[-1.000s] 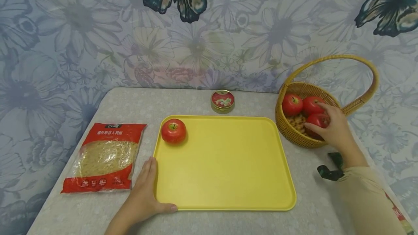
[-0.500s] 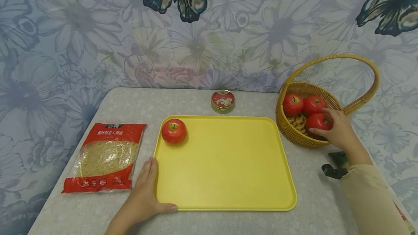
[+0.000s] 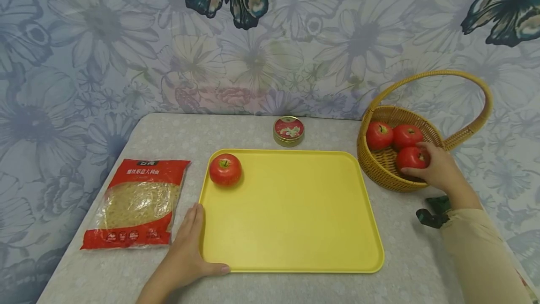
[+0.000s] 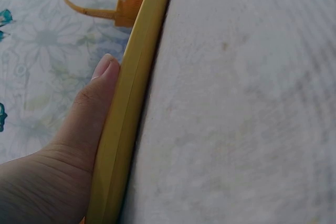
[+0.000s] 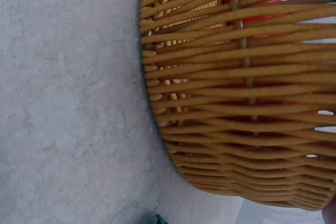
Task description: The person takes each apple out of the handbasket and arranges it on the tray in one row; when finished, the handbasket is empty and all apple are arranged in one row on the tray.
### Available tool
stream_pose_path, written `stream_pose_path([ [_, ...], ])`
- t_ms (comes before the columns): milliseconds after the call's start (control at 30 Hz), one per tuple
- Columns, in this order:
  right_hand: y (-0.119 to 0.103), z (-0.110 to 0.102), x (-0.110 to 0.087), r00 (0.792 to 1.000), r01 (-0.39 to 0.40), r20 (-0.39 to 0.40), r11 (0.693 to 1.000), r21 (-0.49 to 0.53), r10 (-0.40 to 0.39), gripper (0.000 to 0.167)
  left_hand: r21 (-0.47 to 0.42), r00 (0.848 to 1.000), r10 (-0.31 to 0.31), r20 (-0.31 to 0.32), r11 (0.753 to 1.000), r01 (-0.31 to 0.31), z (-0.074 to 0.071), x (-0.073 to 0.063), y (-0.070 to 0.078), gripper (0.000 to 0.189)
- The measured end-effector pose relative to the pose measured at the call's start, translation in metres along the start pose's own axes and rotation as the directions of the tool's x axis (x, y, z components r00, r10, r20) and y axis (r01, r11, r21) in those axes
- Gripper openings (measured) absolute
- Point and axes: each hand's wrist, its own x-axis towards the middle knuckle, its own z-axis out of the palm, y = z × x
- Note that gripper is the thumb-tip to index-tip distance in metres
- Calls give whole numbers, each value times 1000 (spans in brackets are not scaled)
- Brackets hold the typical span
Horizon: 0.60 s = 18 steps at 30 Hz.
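In the head view my right hand (image 3: 440,167) reaches over the near rim of a wicker basket (image 3: 381,177). Its thumb and fingers hold the nearest red apple (image 3: 410,158), which sits low inside. Two more apples (image 3: 378,135) lie behind it. My left hand (image 3: 185,247) rests at the near left corner of a yellow tray (image 3: 291,219), fingers straight along the left side, thumb on the front edge. In the left wrist view the thumb (image 4: 86,106) lies against the tray's side. One apple (image 3: 225,170) stands in the tray's far left corner. The basket's weave (image 5: 236,103) fills much of the right wrist view.
A red bag of pasta (image 3: 137,205) lies left of the tray. Behind the tray stands a small round tin (image 3: 288,131). The basket's tall handle (image 3: 485,102) arches up at the right. A dark green object (image 3: 434,219) shows below the right wrist.
My right hand has drawn back slightly to the right, its fingers leaving the apple behind and settling round the near one. The left hand and tray stay put.
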Motion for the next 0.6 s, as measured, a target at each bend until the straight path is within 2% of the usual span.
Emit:
stream_pose_path([
  [233,-3,-2,3,996,-2,84,999,-39,6,103,-6,1000,-6,7,1000,6,-1,0,1,162],
  [600,-6,-2,3,994,-37,104,997,-73,44,107,-7,1000,-13,4,1000,13,-1,0,1,162],
])
